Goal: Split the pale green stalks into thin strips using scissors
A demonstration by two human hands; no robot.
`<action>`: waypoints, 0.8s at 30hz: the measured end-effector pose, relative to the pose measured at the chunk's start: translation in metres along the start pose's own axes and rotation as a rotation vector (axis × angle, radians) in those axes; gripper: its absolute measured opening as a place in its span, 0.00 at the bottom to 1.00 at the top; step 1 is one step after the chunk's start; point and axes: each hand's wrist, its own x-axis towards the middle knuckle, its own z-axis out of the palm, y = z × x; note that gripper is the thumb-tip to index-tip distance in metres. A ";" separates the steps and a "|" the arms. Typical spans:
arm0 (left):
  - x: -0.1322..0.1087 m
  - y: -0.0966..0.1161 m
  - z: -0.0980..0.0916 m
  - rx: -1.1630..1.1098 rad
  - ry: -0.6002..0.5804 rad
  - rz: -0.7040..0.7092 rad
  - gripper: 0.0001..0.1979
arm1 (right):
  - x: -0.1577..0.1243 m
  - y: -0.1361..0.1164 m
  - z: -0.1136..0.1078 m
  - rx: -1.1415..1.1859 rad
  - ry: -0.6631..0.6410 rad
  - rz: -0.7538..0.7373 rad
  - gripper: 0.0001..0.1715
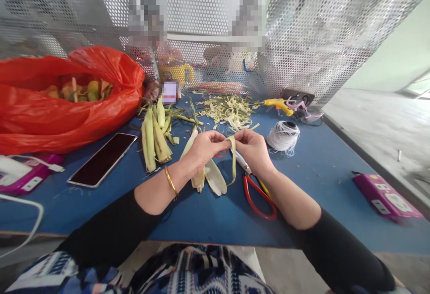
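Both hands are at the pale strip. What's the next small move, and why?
Perhaps slide the right hand down the pale strip to straighten it: the left hand and right hand seem to pinch its upper part close together, while its lower end curls loosely downward.

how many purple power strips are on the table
2: one at the left, below the red bag in the picture, partly covered by a white plug; another near the table's right edge. The bag could hide more.
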 end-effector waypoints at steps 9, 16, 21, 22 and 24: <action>0.000 0.002 0.003 -0.118 0.073 -0.073 0.07 | 0.001 -0.002 0.001 0.145 -0.051 0.033 0.11; 0.002 0.001 0.002 -0.341 0.013 -0.230 0.06 | 0.000 -0.001 0.001 0.192 -0.091 -0.094 0.10; 0.000 0.007 0.001 -0.420 0.028 -0.322 0.11 | -0.001 0.000 -0.002 -0.003 -0.111 -0.233 0.05; 0.000 0.008 0.000 -0.428 0.029 -0.338 0.12 | -0.001 0.000 -0.002 -0.044 -0.111 -0.252 0.06; 0.000 0.010 -0.001 -0.442 0.022 -0.371 0.13 | -0.002 0.001 -0.003 -0.116 -0.105 -0.291 0.06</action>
